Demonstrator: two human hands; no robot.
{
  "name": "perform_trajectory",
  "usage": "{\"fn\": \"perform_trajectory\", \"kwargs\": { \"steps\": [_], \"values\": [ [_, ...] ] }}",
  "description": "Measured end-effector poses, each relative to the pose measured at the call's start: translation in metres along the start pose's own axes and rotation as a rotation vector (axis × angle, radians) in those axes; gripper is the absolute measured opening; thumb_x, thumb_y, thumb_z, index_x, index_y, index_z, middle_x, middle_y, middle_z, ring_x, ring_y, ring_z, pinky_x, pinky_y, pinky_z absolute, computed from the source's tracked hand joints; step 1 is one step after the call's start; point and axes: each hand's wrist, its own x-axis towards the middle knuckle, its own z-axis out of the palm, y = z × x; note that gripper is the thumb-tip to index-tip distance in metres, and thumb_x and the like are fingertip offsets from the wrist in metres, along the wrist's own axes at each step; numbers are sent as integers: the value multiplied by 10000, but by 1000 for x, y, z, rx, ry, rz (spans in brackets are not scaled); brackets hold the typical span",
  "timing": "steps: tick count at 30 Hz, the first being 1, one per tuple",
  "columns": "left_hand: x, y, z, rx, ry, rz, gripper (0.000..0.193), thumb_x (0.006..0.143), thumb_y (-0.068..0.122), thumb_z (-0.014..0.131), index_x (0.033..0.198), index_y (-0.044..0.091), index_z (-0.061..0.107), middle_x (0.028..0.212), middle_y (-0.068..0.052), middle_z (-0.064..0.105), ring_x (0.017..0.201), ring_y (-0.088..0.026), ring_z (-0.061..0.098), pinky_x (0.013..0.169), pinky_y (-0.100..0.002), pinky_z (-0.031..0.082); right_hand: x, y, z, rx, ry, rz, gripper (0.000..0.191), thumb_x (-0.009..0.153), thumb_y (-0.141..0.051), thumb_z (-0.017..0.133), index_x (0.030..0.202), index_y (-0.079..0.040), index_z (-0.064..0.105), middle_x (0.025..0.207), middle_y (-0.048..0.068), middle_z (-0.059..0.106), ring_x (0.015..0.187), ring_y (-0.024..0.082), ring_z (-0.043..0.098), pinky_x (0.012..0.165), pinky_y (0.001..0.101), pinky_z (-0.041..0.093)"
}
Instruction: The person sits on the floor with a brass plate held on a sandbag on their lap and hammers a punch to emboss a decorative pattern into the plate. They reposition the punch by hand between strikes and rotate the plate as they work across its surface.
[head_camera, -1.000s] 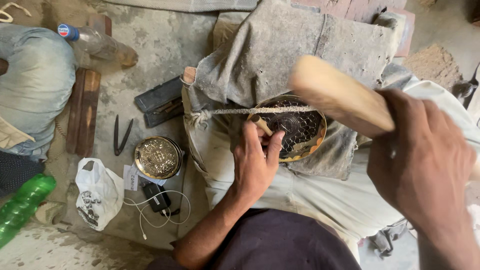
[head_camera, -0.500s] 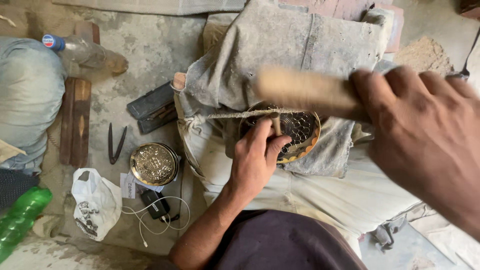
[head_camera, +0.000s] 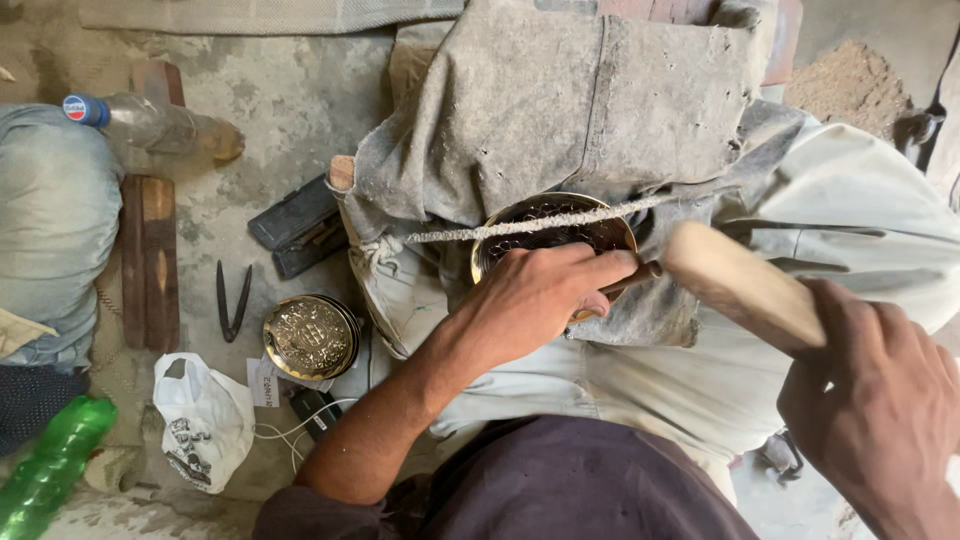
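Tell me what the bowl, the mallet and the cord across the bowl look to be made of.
Bowl: probably brass, given its shiny yellow rim and dark patterned inside. Mallet: pale bare wood, unvarnished, motion-blurred. Cord: twisted whitish fibre, perhaps cotton, frayed and dusty.

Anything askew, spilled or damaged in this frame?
Nothing spilled or broken. The clear plastic bottle lies on its side on the floor, and the grey cloth under the brass bowl is worn and pitted with small holes. The rest looks orderly.
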Motion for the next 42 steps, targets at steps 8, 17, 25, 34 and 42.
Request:
{"fn": "perform_trajectory", "kwargs": {
  "steps": [8,17,25,34,42],
  "values": [
    [-6,-2,6,-43,195,133,418,941,-83,590,1312,111,591,958,-127,669,880,-246,759,604,-254,583,-19,23,28,-9,48,-18,469,890,-47,692,1351,-8,617,1035,188,690,891,339,683,810,435,540],
    [-14,-10,7,66,366,12,434,926,182,787,1287,77,570,1007,-115,713,863,-286,750,698,-375,604,11,13,8,217,73,-56,373,957,84,662,1315,101,560,996,267,662,783,354,684,704,402,534],
    [-14,-10,12,-71,295,-8,374,990,28,643,1348,84,550,1107,-126,707,939,-265,779,725,-331,649,50,-19,-13,-122,49,-207,427,850,13,754,1223,62,552,914,215,698,720,285,685,646,336,544],
    [-22,0,19,86,424,-134,354,954,181,745,1250,68,586,951,-123,710,802,-292,735,658,-382,589,72,-24,-16,200,34,-285,344,972,-25,589,1303,66,564,1021,231,669,790,296,658,679,419,525],
    [-33,3,34,-20,671,-147,324,1019,184,686,1243,0,540,1024,-177,666,899,-312,692,743,-392,560,95,-47,-36,-251,5,-527,416,993,-73,608,1404,-27,647,1059,201,710,914,305,709,862,406,580]
  ]
}}
